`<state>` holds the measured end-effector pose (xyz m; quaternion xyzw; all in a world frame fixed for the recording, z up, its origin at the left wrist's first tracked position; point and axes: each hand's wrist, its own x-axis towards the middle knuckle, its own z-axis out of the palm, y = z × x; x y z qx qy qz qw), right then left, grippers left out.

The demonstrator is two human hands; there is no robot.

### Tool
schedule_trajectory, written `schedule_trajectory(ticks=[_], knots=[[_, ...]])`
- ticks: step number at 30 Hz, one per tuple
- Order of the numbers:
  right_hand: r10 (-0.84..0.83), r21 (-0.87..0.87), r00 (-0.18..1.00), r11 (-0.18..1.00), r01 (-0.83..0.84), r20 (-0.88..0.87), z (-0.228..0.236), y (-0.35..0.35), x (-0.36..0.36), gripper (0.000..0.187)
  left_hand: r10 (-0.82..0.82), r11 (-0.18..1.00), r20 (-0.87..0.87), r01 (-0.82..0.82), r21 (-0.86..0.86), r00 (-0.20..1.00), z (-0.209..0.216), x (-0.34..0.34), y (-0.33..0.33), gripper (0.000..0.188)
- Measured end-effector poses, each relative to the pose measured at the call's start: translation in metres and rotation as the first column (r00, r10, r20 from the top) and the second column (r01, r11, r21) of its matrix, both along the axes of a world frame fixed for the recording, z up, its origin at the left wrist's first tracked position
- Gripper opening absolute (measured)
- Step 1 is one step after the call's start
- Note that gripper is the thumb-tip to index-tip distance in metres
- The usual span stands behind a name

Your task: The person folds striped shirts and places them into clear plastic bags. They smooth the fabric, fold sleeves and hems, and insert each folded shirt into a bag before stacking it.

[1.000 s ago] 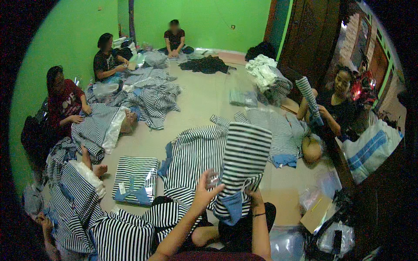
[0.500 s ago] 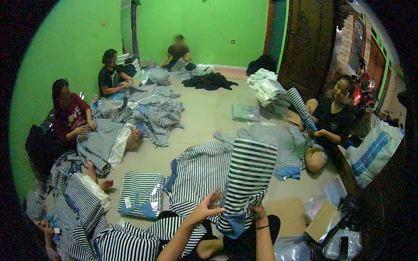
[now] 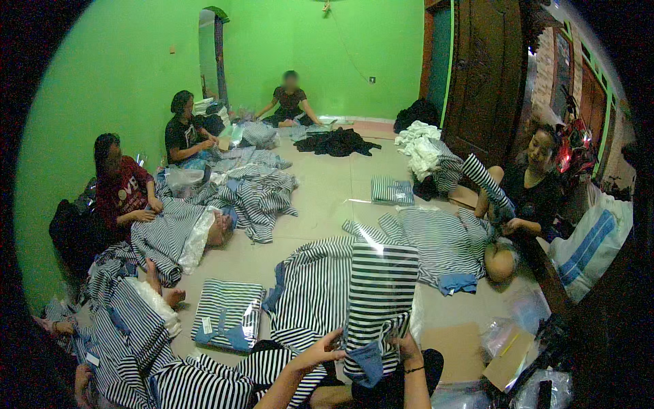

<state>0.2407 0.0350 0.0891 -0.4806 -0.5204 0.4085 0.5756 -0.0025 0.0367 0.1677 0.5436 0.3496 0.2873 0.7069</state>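
Note:
A folded black-and-white striped shirt (image 3: 381, 290) with a blue collar stands upright before me in a clear plastic sleeve, its collar end low. My left hand (image 3: 325, 351) pinches its lower left edge, thumb in front. Round the lower right edge curls my right hand (image 3: 409, 351), a dark band on its wrist; its fingers are partly hidden behind the bundle. Just beyond, an unfolded striped shirt (image 3: 310, 279) lies on the floor. To the left is a stack of folded, bagged striped shirts (image 3: 228, 313) with blue collars and a white tag.
Loose striped garments (image 3: 197, 385) spread at my lower left. Cardboard (image 3: 509, 360) and clear plastic bags (image 3: 545, 392) lie at my right. Co-workers sit around the room, one (image 3: 535, 177) at the right holding a rolled striped garment (image 3: 487, 184). A dark garment pile (image 3: 337, 142) lies farther off.
The bagged shirt has come more upright and slightly lower and left in the picture. My left fingers, earlier spread beside it, now close on its edge. The view has shifted a little.

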Motion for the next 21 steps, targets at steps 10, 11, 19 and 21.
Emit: schedule_trajectory(ticks=[10, 11, 19, 21], knots=[[0.111, -0.473, 0.993, 0.877, -0.083, 0.030, -0.039, 0.064, -0.008, 0.072, 0.256, 0.947, -0.242, -0.293, -0.131, 0.936, -0.042, 0.025, 0.045, 0.088], [0.098, -0.476, 0.988, 0.879, -0.031, 0.116, -0.052, 0.076, -0.007, 0.076, 0.263, 0.949, -0.109, -0.278, -0.152, 0.959, -0.054, 0.026, 0.054, 0.086], [0.165, -0.443, 0.986, 0.886, -0.137, 0.025, -0.176, 0.096, -0.027, 0.072, 0.277, 0.824, -0.270, -0.373, -0.428, 0.922, -0.216, 0.033, 0.107, 0.052], [-0.035, -0.621, 0.973, 0.775, -0.118, -0.228, -0.180, 0.088, -0.033, 0.085, 0.310, 0.818, -0.106, -0.322, -0.477, 0.945, -0.244, 0.031, 0.110, 0.041]])
